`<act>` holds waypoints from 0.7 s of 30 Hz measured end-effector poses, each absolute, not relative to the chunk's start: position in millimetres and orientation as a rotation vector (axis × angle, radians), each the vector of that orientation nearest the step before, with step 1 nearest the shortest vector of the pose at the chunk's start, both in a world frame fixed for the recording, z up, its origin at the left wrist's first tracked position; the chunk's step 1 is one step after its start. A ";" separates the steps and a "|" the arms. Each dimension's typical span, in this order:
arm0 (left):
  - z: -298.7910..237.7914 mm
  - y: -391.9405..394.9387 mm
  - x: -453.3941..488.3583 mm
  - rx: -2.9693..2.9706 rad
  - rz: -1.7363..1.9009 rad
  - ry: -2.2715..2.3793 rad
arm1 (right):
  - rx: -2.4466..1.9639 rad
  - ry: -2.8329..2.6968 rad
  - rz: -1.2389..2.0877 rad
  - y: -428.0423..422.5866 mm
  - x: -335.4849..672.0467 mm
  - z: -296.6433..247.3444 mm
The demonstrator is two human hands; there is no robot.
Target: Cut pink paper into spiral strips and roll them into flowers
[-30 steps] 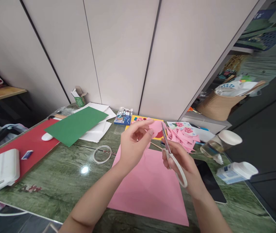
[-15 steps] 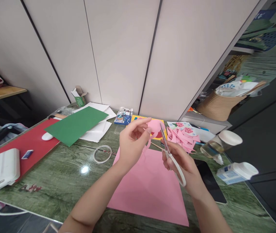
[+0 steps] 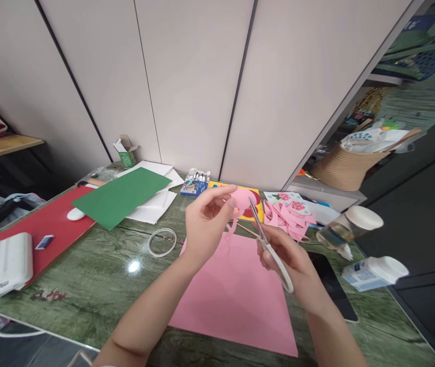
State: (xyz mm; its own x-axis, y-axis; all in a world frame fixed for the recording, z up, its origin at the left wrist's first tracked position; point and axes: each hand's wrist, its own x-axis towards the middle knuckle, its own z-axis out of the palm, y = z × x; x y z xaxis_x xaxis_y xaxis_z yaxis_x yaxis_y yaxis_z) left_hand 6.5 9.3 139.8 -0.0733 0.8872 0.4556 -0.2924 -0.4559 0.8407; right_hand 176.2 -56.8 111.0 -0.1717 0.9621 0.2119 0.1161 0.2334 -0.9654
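Note:
My left hand (image 3: 206,227) pinches a small round piece of pink paper (image 3: 242,199) above the table, with a thin pink strip hanging from it. White-handled scissors (image 3: 269,243) are gripped in my right hand (image 3: 289,260), their blades pointing up into the pink piece's right edge. Both hands hover over a large pink sheet (image 3: 236,293) that lies flat on the green marble table (image 3: 98,275).
A pile of pink cut-outs (image 3: 289,216) lies behind the hands. A tape ring (image 3: 161,241), a green sheet (image 3: 121,196) on white paper, a red sheet (image 3: 45,224), a marker set (image 3: 195,183), a white device (image 3: 3,265), a black phone (image 3: 330,285) and two bottles (image 3: 374,272) surround them.
The scissor blades have worked leftward along the pink piece, and a thin curled strip now hangs below it. Both hands have shifted slightly left.

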 end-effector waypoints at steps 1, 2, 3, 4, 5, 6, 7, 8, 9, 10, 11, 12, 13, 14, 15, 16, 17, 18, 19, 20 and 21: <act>139.8 9.3 6.8 1.314 1.688 0.722 | -1.057 -1.527 1.079 -56.4 176.3 111.1; 139.6 9.2 7.3 1.325 1.694 0.731 | -1.055 -1.529 1.073 -56.0 176.3 111.2; 139.1 9.0 8.0 1.330 1.691 0.734 | -1.050 -1.531 1.066 -55.5 176.3 111.2; 138.6 8.7 8.7 1.330 1.678 0.733 | -1.045 -1.530 1.058 -55.1 176.2 111.2; 137.9 8.4 9.4 1.330 1.661 0.729 | -1.040 -1.528 1.052 -54.8 176.0 111.3; 137.1 8.2 10.2 1.332 1.645 0.728 | -1.035 -1.525 1.046 -54.6 175.7 111.4; 136.4 8.0 10.7 1.338 1.631 0.726 | -1.032 -1.524 1.042 -54.6 175.5 111.6; 135.7 8.0 11.1 1.344 1.625 0.723 | -1.032 -1.522 1.037 -54.7 175.3 111.7; 135.2 8.0 11.4 1.350 1.623 0.717 | -1.031 -1.523 1.035 -54.9 175.1 111.9; 134.8 8.2 11.4 1.356 1.625 0.709 | -1.030 -1.524 1.035 -55.2 175.0 112.1; 134.5 8.4 11.3 1.363 1.628 0.701 | -1.030 -1.525 1.036 -55.5 175.0 112.2; 134.5 8.6 11.2 1.373 1.627 0.695 | -1.031 -1.525 1.042 -55.8 175.1 112.3; 134.6 8.7 11.0 1.387 1.621 0.692 | -1.031 -1.522 1.050 -56.1 175.2 112.4; 134.9 8.8 10.8 1.402 1.609 0.695 | -1.029 -1.518 1.060 -56.4 175.4 112.6; 135.3 8.7 10.7 1.417 1.593 0.699 | -1.028 -1.512 1.070 -56.7 175.5 112.7; 135.8 8.6 10.7 1.429 1.574 0.703 | -1.026 -1.505 1.081 -56.8 175.5 112.8; 136.3 8.4 10.7 1.440 1.559 0.705 | -1.022 -1.495 1.092 -56.8 175.6 113.0; 136.8 8.2 10.7 1.448 1.547 0.708 | -1.018 -1.487 1.102 -56.7 175.5 113.2; 137.1 8.1 10.6 1.454 1.539 0.710 | -1.015 -1.480 1.109 -56.5 175.5 113.4; 137.4 8.0 10.5 1.456 1.537 0.709 | -1.014 -1.477 1.114 -56.3 175.6 113.7; 137.4 8.1 10.3 1.456 1.533 0.706 | -1.016 -1.477 1.117 -56.1 175.6 114.0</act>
